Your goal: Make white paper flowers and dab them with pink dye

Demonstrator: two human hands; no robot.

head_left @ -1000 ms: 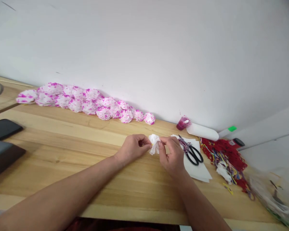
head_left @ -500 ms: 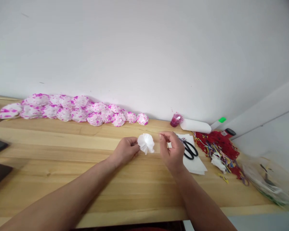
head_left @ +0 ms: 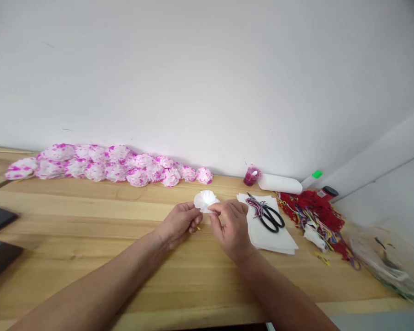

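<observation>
A white tissue-paper flower with ruffled petals is held above the wooden table, between my two hands. My left hand is closed on its base from the left, and a bit of yellow shows just below the fingers. My right hand pinches the petals' near right edge between thumb and forefinger. Beyond the flower, along the wall, lies a row of white paper flowers spotted with magenta. To the right of my right hand, black-handled scissors and a small bundle of coloured yarn rest on white paper sheets.
By the wall stand a cup of magenta liquid, a white roll and a black-lidded jar. Red netting and coloured yarn lie at right, beside a clear plastic bag. Two dark objects sit at the left edge.
My right hand has moved left and taken hold of the flower's petals; before, it was apart from them. The flower has tilted. The view has shifted slightly.
</observation>
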